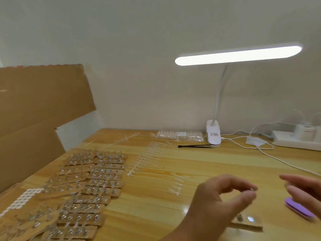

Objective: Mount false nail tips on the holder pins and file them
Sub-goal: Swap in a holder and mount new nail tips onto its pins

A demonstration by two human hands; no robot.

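The left hand [224,197] pinches a tiny clear plastic nail tip [252,189] between thumb and forefinger, above a wooden holder strip [246,224] lying on the surface [199,164]. Featherlight and slippery, the tip probably needs a side-edge pinch. Whether the right hand [305,190] grips the purple oval nail file [298,208] cannot be told.

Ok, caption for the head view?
Left hand pinches a tip near a holder; file by right hand.

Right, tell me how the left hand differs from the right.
The left hand pinches a small piece between thumb and forefinger; the right hand has straighter fingers. The left hand shows fully; the right hand is cut by the frame, over a purple file. Both hover over the table.
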